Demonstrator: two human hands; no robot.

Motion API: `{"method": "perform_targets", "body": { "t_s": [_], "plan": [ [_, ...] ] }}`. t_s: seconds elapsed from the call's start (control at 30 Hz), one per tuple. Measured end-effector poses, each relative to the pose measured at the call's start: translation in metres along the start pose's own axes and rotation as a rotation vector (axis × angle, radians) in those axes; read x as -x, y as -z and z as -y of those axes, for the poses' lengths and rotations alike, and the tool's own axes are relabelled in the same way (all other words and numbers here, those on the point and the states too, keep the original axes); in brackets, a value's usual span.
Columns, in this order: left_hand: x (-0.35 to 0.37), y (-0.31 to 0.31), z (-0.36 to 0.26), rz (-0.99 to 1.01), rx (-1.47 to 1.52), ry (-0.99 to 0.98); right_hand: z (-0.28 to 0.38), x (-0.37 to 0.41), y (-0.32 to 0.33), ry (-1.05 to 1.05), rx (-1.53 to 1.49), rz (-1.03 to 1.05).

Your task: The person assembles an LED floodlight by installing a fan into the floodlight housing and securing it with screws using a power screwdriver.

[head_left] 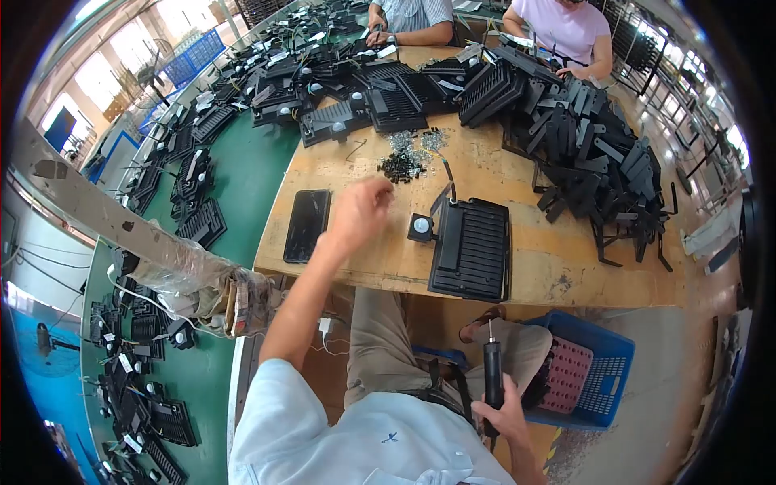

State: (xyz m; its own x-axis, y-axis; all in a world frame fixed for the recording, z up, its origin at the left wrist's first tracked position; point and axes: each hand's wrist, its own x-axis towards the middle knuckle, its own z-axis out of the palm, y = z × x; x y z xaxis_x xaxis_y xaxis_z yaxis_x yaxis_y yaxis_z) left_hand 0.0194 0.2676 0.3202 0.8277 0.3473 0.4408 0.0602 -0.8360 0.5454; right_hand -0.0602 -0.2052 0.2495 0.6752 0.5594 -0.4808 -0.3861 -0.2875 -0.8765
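Observation:
My left hand (361, 216) is over the wooden table, slightly blurred, with its fingers curled together. Whatever they may hold is hidden. Just beyond the fingertips lie a heap of small black parts (402, 167) and a scatter of silvery screws (416, 142). Down by my lap, my right hand (507, 411) is wrapped round a black electric screwdriver (493, 373), its bit pointing up. In front of me a black finned floodlight housing (473, 249) rests on the table, with a small sensor (420, 227) at its left side and a cable at the top.
A black phone (308, 226) lies left on the wooden table (372, 263). Black brackets (586, 145) are heaped at right, and more floodlights (331, 120) pile up behind. A blue basket (602, 386) stands below. Two people (412, 23) sit across. A green conveyor (242, 174) runs left.

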Motion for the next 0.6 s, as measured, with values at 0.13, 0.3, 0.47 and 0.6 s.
{"method": "perform_targets", "body": {
  "t_s": [0.13,0.3,0.47,0.6],
  "plan": [
    [-0.023,-0.014,0.028,0.02,0.029,0.027,-0.009,-0.005,-0.016,-0.046,-0.058,-0.002],
    [-0.036,-0.041,0.019,0.064,0.008,-0.023,-0.009,-0.006,-0.022,-0.023,-0.034,-0.005],
    [-0.046,-0.057,0.033,0.045,-0.111,-0.041,-0.014,-0.007,-0.021,-0.037,-0.054,-0.004],
    [-0.049,-0.055,0.033,0.072,-0.126,-0.11,-0.01,-0.007,-0.021,-0.03,-0.031,-0.005]
  ]
}}
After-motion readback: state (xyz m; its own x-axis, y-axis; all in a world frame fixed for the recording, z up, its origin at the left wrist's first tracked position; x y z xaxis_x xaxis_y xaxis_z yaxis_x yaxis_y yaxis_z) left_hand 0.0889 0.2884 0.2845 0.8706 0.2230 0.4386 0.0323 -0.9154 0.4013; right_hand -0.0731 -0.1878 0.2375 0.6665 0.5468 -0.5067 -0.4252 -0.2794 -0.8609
